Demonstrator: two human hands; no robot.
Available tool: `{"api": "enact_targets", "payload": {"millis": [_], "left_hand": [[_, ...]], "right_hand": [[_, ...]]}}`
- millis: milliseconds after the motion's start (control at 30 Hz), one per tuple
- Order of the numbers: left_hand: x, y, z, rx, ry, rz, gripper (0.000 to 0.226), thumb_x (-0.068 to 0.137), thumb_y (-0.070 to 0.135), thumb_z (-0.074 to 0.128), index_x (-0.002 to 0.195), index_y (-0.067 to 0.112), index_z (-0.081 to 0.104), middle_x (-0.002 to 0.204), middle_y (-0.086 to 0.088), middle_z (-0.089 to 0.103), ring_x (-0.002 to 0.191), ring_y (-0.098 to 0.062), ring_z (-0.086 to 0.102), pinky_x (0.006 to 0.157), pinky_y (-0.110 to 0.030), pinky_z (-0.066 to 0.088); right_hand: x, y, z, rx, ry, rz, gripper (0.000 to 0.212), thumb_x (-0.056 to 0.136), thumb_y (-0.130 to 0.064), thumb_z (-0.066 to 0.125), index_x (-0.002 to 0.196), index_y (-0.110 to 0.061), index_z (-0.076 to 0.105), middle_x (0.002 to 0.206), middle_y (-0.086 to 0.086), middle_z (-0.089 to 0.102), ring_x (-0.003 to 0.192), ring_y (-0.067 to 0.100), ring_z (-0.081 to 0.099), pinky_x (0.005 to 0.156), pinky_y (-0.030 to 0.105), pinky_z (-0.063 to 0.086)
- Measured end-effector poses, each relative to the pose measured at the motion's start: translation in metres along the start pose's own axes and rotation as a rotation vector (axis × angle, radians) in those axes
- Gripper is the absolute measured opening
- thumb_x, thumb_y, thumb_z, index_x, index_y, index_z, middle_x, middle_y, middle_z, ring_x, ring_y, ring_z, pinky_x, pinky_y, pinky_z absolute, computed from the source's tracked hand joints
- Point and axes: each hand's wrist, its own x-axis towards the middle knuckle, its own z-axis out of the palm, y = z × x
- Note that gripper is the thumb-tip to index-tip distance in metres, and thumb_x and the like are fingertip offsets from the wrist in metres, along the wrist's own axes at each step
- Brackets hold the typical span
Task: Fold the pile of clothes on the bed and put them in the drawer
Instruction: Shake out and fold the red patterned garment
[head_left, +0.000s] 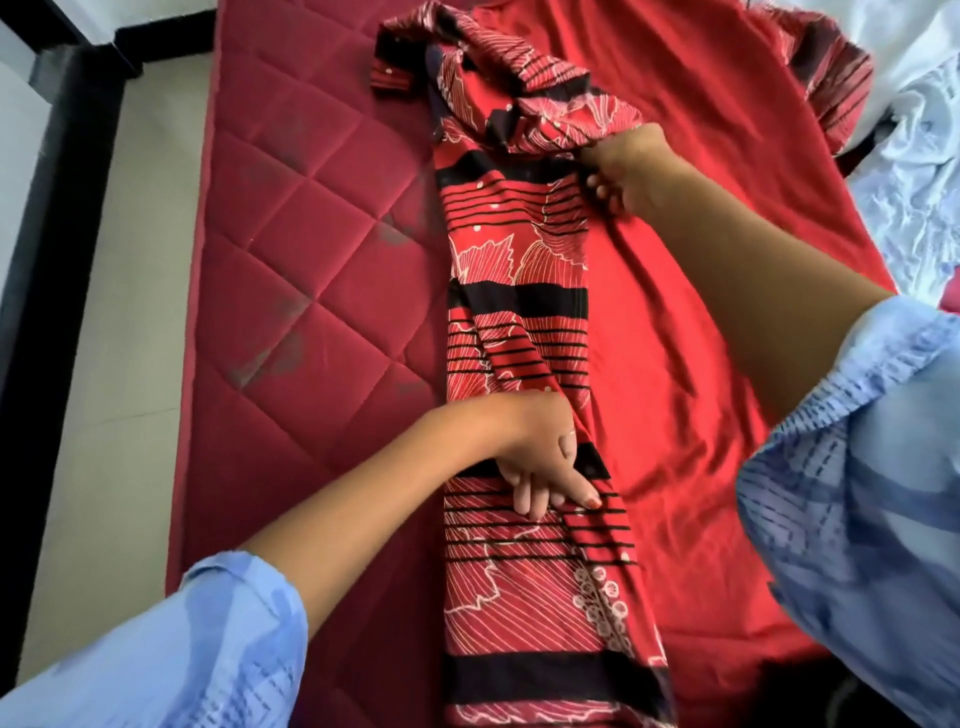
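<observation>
The patterned red-and-black garment (519, 322) lies stretched lengthwise on the bed, over a plain red cloth (727, 260) spread to the right of it, with the quilted maroon mattress (311, 260) bare beyond the left hand. The left hand (545, 457) lies flat on the lower part of the garment, fingers straight and pressing the folded strip down. The right hand (623, 166), farther up, has its fingers curled round a bunch of the upper part, where a sleeve or shoulder is gathered in loose folds above the hand.

The fold appears to be partly made, and the drawer is not in view. The risk I judge is at the right hand: a pull on that bunch could drag the strip out from under the left hand and skew the long fold. The plain cloth beneath may also wrinkle or come along. A pile of white clothes (914, 156) lies just beyond the right hand.
</observation>
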Motion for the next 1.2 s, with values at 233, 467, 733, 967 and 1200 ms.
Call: {"api": "enact_targets", "payload": {"millis": [233, 467, 733, 967, 1200], "left_hand": [[-0.006, 0.001, 0.003, -0.149, -0.176, 0.087, 0.020, 0.090, 0.034, 0.063, 0.096, 0.015, 0.063, 0.066, -0.006, 0.068, 0.054, -0.016, 0.064, 0.048, -0.017, 0.040], [-0.015, 0.005, -0.012, -0.141, -0.300, 0.148, 0.021, 0.096, 0.035, 0.054, 0.115, 0.027, 0.056, 0.073, -0.004, 0.068, 0.060, -0.015, 0.065, 0.057, -0.020, 0.045], [-0.038, 0.005, -0.132, -0.527, 0.768, 0.140, 0.017, 0.095, 0.021, 0.054, 0.078, 0.017, 0.056, 0.060, 0.002, 0.064, 0.048, -0.007, 0.059, 0.046, -0.016, 0.037], [-0.020, -0.041, -0.252, -0.168, 1.420, -0.178, 0.015, 0.077, 0.021, 0.054, 0.071, 0.031, 0.062, 0.093, -0.010, 0.072, 0.082, -0.028, 0.070, 0.075, -0.034, 0.058], [0.015, -0.008, -0.262, 0.519, 1.263, -0.375, 0.049, 0.090, 0.013, 0.053, 0.136, 0.030, 0.049, 0.132, -0.017, 0.053, 0.120, -0.039, 0.051, 0.096, -0.047, 0.044]], "right_hand": [[0.024, -0.014, -0.020, 0.283, 0.375, -0.190, 0.017, 0.082, -0.009, 0.048, 0.069, -0.019, 0.050, 0.059, 0.002, 0.058, 0.035, 0.009, 0.049, 0.037, 0.023, 0.038], [-0.011, 0.027, -0.026, 0.250, 0.078, -0.217, 0.013, 0.092, -0.005, 0.048, 0.096, -0.017, 0.045, 0.081, 0.002, 0.058, 0.054, 0.009, 0.056, 0.049, 0.022, 0.047], [-0.080, 0.107, -0.010, -0.648, 0.056, -0.793, 0.061, 0.090, -0.050, 0.042, 0.133, -0.008, 0.051, 0.142, 0.020, 0.046, 0.131, 0.035, 0.042, 0.112, 0.042, 0.029], [-0.083, 0.118, -0.002, -0.632, 0.239, -0.872, 0.048, 0.093, -0.041, 0.045, 0.130, -0.012, 0.056, 0.139, 0.010, 0.053, 0.130, 0.028, 0.045, 0.106, 0.038, 0.037], [-0.084, 0.120, 0.000, -0.629, 0.269, -0.874, 0.049, 0.093, -0.041, 0.041, 0.130, -0.013, 0.057, 0.140, 0.008, 0.052, 0.131, 0.026, 0.045, 0.107, 0.037, 0.037]]}}
